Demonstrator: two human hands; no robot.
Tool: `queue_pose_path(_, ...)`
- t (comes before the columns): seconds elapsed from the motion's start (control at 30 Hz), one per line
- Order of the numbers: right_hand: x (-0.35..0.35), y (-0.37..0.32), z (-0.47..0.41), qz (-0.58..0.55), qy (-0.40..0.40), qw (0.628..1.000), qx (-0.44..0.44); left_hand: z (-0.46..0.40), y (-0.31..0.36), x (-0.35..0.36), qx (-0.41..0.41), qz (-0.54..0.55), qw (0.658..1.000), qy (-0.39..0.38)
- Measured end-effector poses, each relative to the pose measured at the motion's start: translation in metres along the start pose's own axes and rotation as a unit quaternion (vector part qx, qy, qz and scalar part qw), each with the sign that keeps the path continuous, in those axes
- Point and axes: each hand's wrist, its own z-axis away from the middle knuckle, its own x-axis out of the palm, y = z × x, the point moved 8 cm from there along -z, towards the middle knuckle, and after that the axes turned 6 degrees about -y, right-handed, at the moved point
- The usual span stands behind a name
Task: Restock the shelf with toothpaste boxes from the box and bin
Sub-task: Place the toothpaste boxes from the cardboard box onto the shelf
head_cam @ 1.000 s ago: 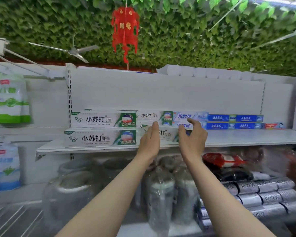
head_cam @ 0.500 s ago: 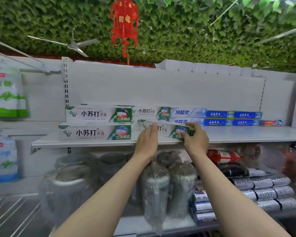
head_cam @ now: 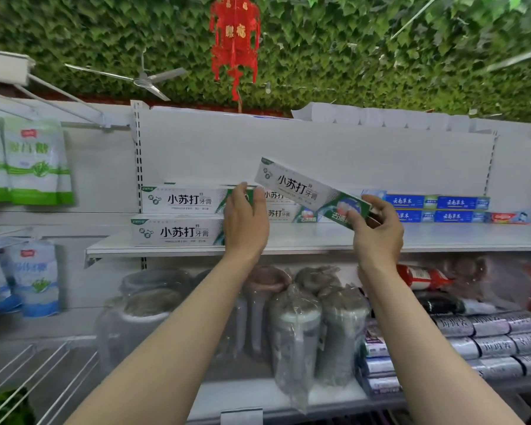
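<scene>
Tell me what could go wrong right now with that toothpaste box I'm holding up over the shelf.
The right hand pinches the tilted toothpaste box by one end only, so it might slip or swing. Its raised end hangs above the stacked boxes that the left hand touches; lowering it carelessly could knock that stack askew.

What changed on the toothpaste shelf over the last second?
The right hand took hold of a white-green toothpaste box that lay on the shelf and lifted it clear, tilted with its left end up. The left hand stays open at the front stack. The blue boxes are unmoved.
</scene>
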Motion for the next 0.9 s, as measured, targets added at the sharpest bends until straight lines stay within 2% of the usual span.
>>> queue_pose_path(0.13, 0.039, -0.014, 0.006, -0.063, -0.079, 0.995, -0.011, -0.012, -0.009, -0.048, -0.008, -0.034, 0.997, 0.067)
queue_pose_path(0.3, 0.105, -0.03, 0.022, -0.082, -0.182, 0.979, -0.035, -0.022, -0.036, -0.095, -0.049, -0.072, 0.992, 0.089)
queue_pose_path(0.5, 0.16, -0.022, 0.027, -0.105, -0.223, 0.969, 0.002, -0.031, -0.061, -0.148, -0.059, -0.136, 0.977, 0.155)
queue_pose_path(0.73, 0.196, 0.001, 0.034, -0.082, -0.241, 0.966, 0.047, -0.043, -0.089, -0.174, -0.089, -0.193, 0.968, 0.134)
queue_pose_path(0.9, 0.202, 0.011, 0.032, -0.081, -0.277, 0.955, 0.061, -0.054, -0.112, -0.183, -0.093, -0.15, 0.982, 0.071)
